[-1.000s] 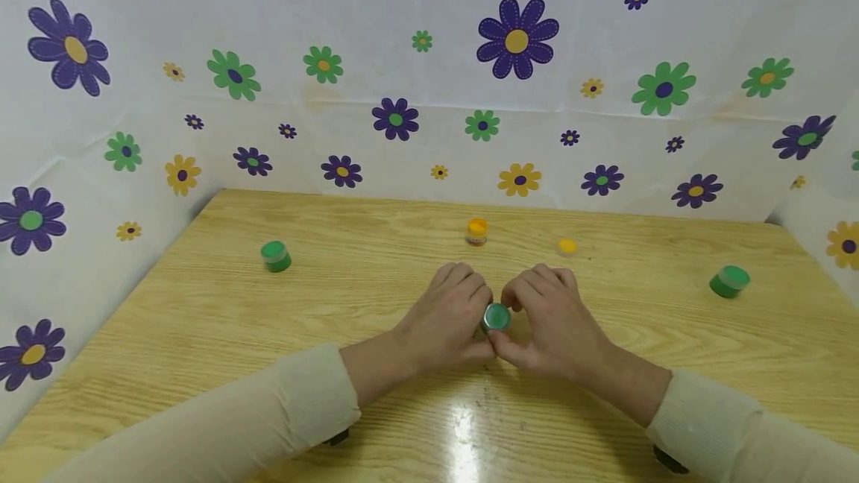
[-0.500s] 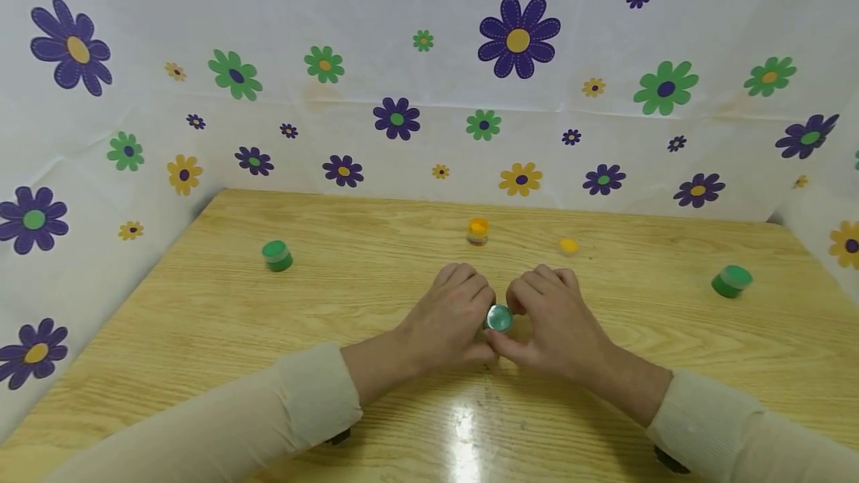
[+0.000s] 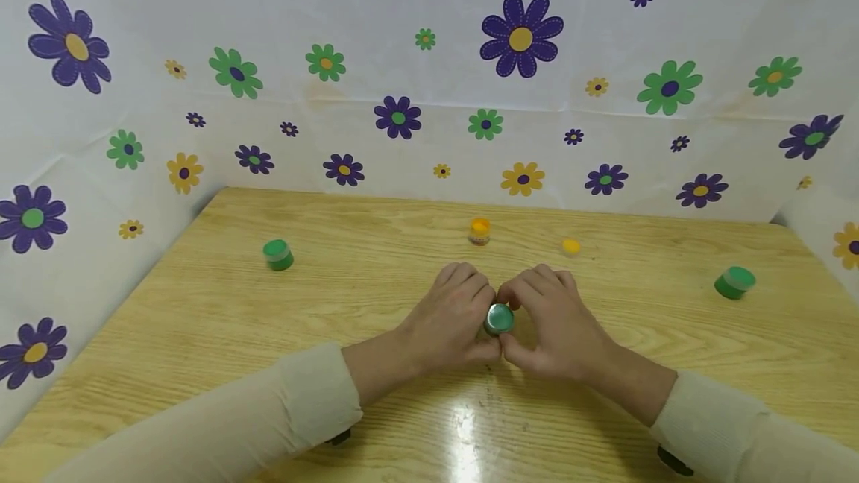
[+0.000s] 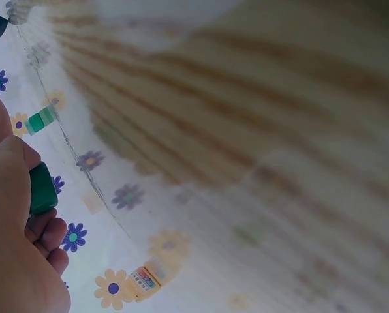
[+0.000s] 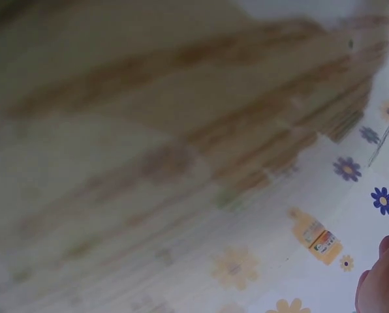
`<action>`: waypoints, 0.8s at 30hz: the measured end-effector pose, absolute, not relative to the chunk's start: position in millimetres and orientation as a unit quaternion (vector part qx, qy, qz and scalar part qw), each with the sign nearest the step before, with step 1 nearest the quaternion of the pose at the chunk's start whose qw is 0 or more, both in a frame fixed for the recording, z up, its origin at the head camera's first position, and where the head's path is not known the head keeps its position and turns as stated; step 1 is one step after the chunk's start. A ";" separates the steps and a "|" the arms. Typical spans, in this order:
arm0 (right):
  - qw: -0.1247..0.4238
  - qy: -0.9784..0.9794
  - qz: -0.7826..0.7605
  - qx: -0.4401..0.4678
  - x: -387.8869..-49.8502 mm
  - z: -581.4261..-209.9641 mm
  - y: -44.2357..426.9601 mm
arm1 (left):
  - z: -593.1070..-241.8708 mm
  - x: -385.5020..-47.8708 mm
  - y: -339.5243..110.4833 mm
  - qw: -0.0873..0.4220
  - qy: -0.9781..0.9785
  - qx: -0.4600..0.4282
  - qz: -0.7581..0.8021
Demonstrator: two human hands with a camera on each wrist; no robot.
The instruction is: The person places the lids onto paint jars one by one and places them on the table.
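Over the table [image 3: 376, 244], left hand [image 3: 446, 319] grips and right hand [image 3: 558, 323] pinches a green jar [image 3: 499, 319].

Head view over table [image 3: 376, 282], low wrist views

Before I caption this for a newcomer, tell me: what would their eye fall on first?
Probably the flowered sheet, its purple, green and yellow blooms filling the background behind the table. Next, near the middle of the table, come the left hand and right hand, meeting around a small green jar. Beyond them, toward the table's far edge, a bright yellow jar stands out.
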State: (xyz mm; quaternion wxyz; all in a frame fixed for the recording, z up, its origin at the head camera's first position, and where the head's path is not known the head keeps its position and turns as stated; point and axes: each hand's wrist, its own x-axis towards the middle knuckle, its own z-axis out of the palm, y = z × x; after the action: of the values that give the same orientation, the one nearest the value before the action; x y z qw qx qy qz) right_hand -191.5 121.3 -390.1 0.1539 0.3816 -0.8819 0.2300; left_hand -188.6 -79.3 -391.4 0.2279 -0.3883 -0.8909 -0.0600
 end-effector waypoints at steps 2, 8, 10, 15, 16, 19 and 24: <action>0.161 -0.881 0.223 0.384 -191.8 -391.1 121.0 | -391.6 -188.4 -79.6 0.227 -0.891 -0.388 -0.061; 0.178 -0.880 0.216 0.384 -191.4 -391.8 121.7 | -393.1 -189.6 -79.5 0.232 -0.887 -0.394 -0.064; 0.179 -0.880 0.215 0.383 -191.3 -391.6 121.7 | -393.4 -189.7 -79.4 0.234 -0.886 -0.395 -0.062; 0.183 -0.883 0.205 0.380 -191.1 -390.9 121.2 | -393.4 -189.3 -78.8 0.235 -0.886 -0.396 -0.059; 0.183 -0.884 0.203 0.378 -191.0 -390.8 121.2 | -393.3 -189.2 -78.6 0.235 -0.886 -0.396 -0.059; 0.184 -0.887 0.200 0.373 -190.8 -390.3 121.2 | -393.0 -189.0 -78.0 0.236 -0.885 -0.396 -0.057; 0.186 -0.888 0.200 0.370 -191.5 -391.4 121.6 | -392.4 -188.6 -77.5 0.232 -0.887 -0.395 -0.062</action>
State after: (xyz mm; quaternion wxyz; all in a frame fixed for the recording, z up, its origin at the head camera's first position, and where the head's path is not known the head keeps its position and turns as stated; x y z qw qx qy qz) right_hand -191.5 121.6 -391.4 0.1855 0.3696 -0.8882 0.2004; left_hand -188.6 -77.5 -392.4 0.2324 -0.3946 -0.8869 -0.0615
